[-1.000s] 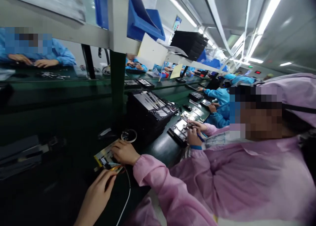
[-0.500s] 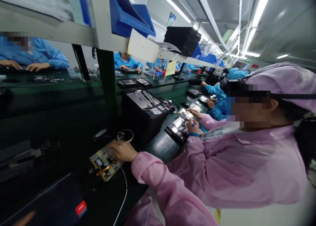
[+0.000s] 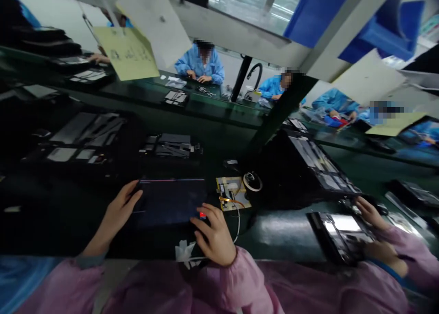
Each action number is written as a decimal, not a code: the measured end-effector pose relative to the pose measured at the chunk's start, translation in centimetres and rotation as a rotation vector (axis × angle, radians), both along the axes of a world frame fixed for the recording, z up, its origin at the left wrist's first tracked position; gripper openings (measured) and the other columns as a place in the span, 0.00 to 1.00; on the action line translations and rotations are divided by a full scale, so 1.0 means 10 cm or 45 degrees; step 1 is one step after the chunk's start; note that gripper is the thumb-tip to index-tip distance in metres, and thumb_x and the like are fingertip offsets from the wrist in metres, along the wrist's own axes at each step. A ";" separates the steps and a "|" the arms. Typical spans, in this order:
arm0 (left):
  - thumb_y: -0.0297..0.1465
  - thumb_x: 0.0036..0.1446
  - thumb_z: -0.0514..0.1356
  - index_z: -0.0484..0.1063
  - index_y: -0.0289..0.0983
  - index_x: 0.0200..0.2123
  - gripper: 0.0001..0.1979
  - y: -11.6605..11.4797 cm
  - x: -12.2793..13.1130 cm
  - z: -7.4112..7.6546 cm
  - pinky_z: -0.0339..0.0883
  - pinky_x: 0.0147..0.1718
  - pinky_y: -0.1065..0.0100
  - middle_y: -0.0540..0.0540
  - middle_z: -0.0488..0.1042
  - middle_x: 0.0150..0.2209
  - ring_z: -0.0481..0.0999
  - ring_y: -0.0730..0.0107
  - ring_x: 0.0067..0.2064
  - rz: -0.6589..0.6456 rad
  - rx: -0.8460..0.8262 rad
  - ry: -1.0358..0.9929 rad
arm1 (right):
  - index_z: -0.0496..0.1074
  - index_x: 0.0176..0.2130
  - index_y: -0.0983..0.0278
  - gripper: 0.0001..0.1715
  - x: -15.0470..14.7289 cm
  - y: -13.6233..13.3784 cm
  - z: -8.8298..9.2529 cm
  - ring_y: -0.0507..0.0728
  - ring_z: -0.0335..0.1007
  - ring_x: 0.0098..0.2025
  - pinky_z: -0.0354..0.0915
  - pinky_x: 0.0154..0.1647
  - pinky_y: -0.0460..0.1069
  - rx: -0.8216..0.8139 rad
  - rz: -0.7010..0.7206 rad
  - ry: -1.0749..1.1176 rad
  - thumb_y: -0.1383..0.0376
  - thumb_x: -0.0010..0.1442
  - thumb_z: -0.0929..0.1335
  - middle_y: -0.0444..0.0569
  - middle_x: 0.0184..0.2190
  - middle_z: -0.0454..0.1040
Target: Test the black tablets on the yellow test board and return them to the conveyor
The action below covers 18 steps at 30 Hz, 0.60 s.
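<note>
A dark flat tablet-like panel (image 3: 168,202) lies on the green bench in front of me. My left hand (image 3: 118,211) grips its left edge, thumb apart from the bent fingers. Over its right edge rests my right hand (image 3: 216,231), fingers spread, beside a small red sticker (image 3: 202,215). A yellow-edged circuit board (image 3: 233,192) with an orange flex strip and a white cable sits to the right of the panel, near a round metal-rimmed object (image 3: 253,181).
Opened devices (image 3: 174,144) lie behind the panel and at the left. A tall stack of devices (image 3: 318,163) stands at the right. Beside it, a co-worker's hands (image 3: 380,254) hold an open device (image 3: 343,234). Papers (image 3: 126,53) hang from the overhead shelf.
The view has swung left. My right hand has left the circuit board and now lies on the dark panel's right edge. My left hand now shows fully at the panel's left edge.
</note>
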<state>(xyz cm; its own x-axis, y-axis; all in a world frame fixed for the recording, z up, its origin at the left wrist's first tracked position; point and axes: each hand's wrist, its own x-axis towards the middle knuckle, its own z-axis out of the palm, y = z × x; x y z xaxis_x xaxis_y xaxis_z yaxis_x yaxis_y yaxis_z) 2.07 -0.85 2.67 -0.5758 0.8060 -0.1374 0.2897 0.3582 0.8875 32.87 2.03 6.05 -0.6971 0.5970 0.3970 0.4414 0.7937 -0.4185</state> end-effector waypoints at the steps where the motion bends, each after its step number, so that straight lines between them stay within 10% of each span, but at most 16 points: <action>1: 0.47 0.54 0.57 0.66 0.42 0.54 0.26 0.01 0.01 0.02 0.56 0.60 0.55 0.43 0.68 0.58 0.66 0.54 0.60 0.010 0.063 -0.060 | 0.71 0.51 0.59 0.19 -0.11 -0.04 -0.06 0.64 0.54 0.62 0.59 0.58 0.61 0.007 0.029 -0.032 0.65 0.59 0.65 0.54 0.55 0.66; 11: 0.38 0.46 0.65 0.74 0.34 0.43 0.21 0.22 -0.05 0.25 0.69 0.49 0.59 0.43 0.79 0.42 0.76 0.57 0.47 0.261 0.221 -0.995 | 0.66 0.56 0.59 0.25 -0.38 -0.07 -0.16 0.67 0.51 0.64 0.55 0.59 0.68 0.082 -0.014 0.068 0.65 0.58 0.64 0.54 0.58 0.62; 18: 0.40 0.52 0.60 0.76 0.38 0.41 0.16 0.33 -0.10 -0.01 0.67 0.54 0.56 0.45 0.79 0.44 0.74 0.57 0.52 0.164 0.136 -0.878 | 0.68 0.54 0.60 0.20 0.21 -0.26 -0.43 0.65 0.63 0.55 0.63 0.51 0.63 0.118 -0.731 0.235 0.68 0.63 0.62 0.56 0.51 0.68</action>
<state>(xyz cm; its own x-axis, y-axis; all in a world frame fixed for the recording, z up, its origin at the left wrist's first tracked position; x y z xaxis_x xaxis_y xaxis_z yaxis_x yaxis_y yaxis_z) 1.03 2.49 2.59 -0.4774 0.7668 -0.4291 -0.3897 0.2529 0.8855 34.96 -0.56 1.75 -0.1886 0.8144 0.5488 0.7363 0.4871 -0.4697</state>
